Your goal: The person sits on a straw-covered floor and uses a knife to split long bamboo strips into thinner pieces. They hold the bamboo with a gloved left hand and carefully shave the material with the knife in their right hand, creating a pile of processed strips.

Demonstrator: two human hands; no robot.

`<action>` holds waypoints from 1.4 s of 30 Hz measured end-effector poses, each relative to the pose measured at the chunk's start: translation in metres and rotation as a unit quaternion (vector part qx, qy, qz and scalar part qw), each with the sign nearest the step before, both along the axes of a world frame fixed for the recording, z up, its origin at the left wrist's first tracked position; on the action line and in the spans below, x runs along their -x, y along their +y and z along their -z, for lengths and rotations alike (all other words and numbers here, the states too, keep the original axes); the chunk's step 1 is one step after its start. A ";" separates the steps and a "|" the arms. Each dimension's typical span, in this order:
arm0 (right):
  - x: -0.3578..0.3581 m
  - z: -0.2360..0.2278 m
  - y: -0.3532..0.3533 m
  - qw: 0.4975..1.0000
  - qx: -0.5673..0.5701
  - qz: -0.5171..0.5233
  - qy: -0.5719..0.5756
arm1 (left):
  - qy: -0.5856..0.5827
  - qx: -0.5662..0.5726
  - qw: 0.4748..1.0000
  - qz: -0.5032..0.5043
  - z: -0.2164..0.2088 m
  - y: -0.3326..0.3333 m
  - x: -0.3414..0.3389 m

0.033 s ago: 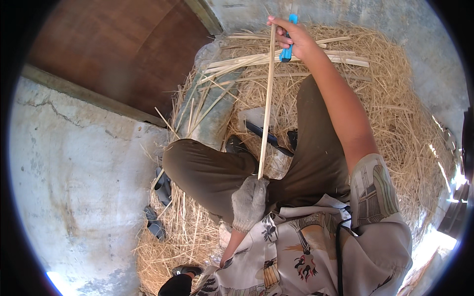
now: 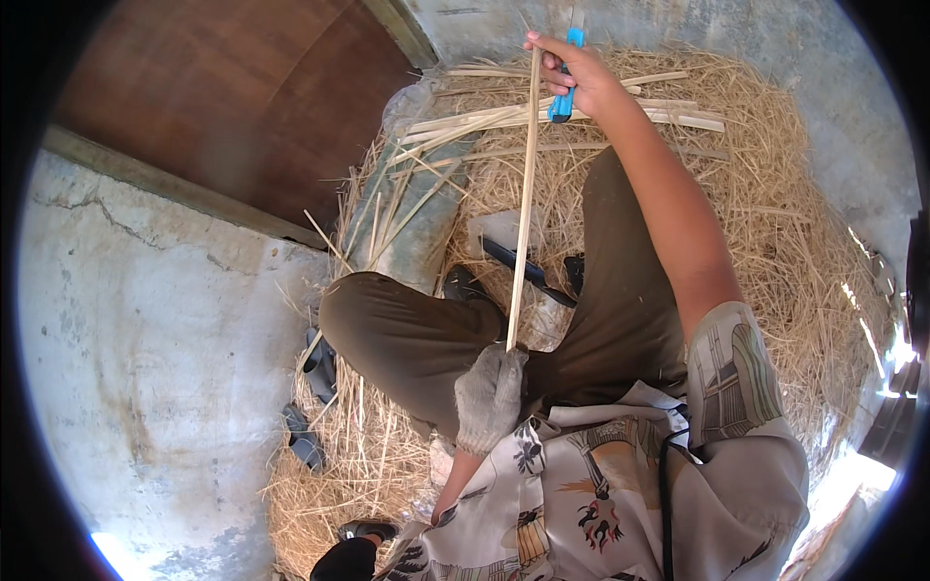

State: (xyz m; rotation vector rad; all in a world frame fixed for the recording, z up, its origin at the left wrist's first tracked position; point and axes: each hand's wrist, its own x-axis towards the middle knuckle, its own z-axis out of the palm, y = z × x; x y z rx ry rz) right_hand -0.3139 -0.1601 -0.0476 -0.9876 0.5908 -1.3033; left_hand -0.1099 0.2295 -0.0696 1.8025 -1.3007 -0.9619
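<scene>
Static pose, unchanged since the earlier frame: the pale strip is held lengthwise between two hands, with no visible shift in either.
The strip runs from the right hand, beyond the knees, down to the gloved left hand near the lap. The right fingers are curled, their tips against the strip's upper end, and grip a blue cutter whose blade points toward the wall. The left fingers are closed around the strip's lower end, though their exact placement is partly hidden. Beneath the strip, between the legs in brown trousers, lies a long black object. Further pale strips rest on the straw beyond; two dark sandals lie to the left.
</scene>
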 end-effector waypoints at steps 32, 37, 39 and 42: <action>0.002 0.002 -0.006 0.990 -0.054 -0.076 -0.105 | 0.128 -0.022 0.992 -0.007 0.014 0.005 -0.005; 0.009 0.004 -0.011 0.986 -0.012 -0.104 -0.133 | 0.202 -0.077 0.976 -0.020 0.000 0.000 -0.007; 0.009 0.003 -0.008 0.986 -0.006 -0.102 -0.129 | 0.194 -0.068 0.979 0.010 -0.007 -0.009 -0.007; 0.004 0.002 -0.004 0.987 0.003 -0.110 -0.121 | 0.315 -0.067 0.947 -0.014 -0.006 -0.017 -0.006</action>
